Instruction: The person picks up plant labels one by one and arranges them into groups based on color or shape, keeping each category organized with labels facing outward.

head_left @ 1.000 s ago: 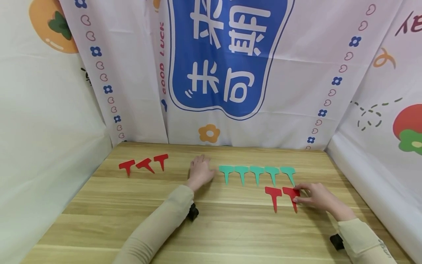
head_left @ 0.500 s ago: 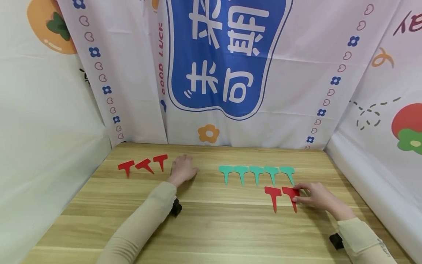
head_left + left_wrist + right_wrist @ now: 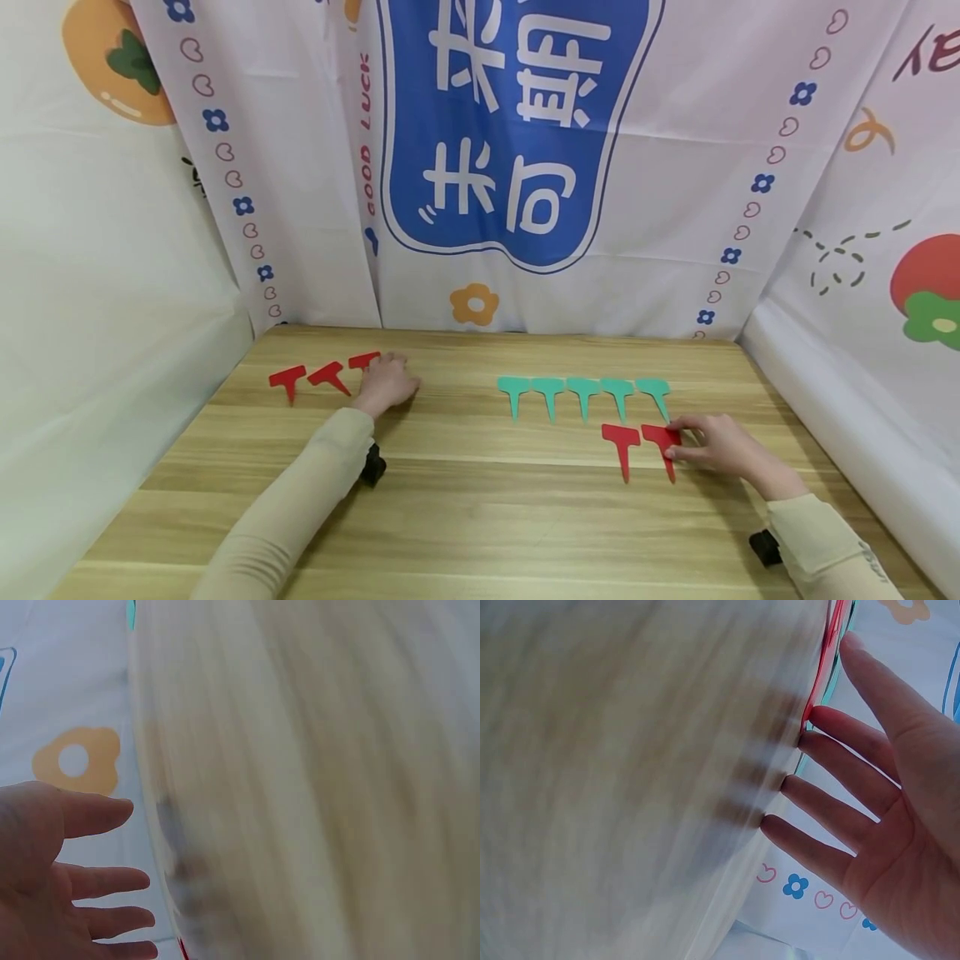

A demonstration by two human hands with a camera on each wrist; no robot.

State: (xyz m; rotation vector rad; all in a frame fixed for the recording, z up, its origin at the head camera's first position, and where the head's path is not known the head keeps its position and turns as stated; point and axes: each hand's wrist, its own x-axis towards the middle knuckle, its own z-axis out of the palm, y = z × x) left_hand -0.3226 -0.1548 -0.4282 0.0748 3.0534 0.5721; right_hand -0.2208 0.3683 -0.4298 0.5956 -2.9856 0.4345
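In the head view my left hand (image 3: 388, 383) is over the third of three red T-shaped plant labels (image 3: 364, 361) at the left, covering most of its stem. The other two, a red label (image 3: 288, 378) and a tilted red label (image 3: 327, 374), lie beside it. My left fingers (image 3: 112, 880) look straight and spread in the left wrist view. At the right, my right hand (image 3: 712, 442) touches the edge of a red label (image 3: 660, 437) with its fingertips, fingers extended. Another red label (image 3: 621, 437) lies just left of that one.
Several green T-shaped labels (image 3: 548, 387) form a row behind the two right-hand red labels. The wooden table (image 3: 480, 517) meets a printed cloth (image 3: 675, 208) at the back, with white cloth walls at both sides.
My left hand has moved left from beside the green row to the third red label, now partly covering it. My right hand stays at its red label.
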